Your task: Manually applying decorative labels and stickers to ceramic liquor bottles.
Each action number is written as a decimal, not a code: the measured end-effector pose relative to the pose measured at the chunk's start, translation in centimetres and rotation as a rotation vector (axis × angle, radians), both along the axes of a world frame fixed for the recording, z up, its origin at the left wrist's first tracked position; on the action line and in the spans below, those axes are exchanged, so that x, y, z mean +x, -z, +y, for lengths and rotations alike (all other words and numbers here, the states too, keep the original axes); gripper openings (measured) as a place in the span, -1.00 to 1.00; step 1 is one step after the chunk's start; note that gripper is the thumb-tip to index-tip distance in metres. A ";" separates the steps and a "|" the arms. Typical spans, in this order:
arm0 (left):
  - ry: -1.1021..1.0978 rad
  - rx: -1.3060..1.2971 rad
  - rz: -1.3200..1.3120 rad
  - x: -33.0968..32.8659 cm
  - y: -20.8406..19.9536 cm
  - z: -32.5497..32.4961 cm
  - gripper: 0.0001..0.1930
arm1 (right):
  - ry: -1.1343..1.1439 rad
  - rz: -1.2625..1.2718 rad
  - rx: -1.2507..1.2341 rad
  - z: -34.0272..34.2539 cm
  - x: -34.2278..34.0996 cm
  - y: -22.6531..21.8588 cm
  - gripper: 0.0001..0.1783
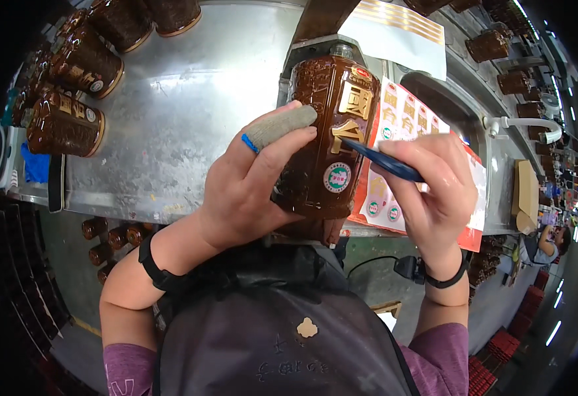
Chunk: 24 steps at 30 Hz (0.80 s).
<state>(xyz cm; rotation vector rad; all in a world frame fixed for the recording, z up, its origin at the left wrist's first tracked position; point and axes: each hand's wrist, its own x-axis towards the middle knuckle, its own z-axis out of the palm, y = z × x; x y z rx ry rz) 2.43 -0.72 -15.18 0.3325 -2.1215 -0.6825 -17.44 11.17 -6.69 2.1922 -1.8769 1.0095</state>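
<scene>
A brown glass bottle (309, 171) with a clear neck lies in front of me, its gold lettering and round green-and-white sticker facing up. My left hand (252, 171) is wrapped round its left side, a grey cloth finger cot (286, 125) with a blue edge on one finger. Pinched in my right hand (437, 185) is a pair of dark blue tweezers (395, 164), its tip touching the lower gold character (347, 136). Under my right hand lies a sticker sheet (404, 122) with more gold characters and round stickers. The tips of my right fingers are partly hidden.
Several brown bottles (68, 125) stand at the left of the metal table (177, 132). A white sheet with gold stripes (401, 33) lies beyond the bottle. At right are a white curved pipe (533, 125) and a cardboard box (525, 197). More bottles (120, 237) sit below the table edge.
</scene>
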 end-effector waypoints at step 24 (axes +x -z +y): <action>-0.001 -0.001 -0.027 0.1 -0.5 0.3 -0.20 | -0.053 -0.163 0.220 0.8 1.0 -0.3 -0.68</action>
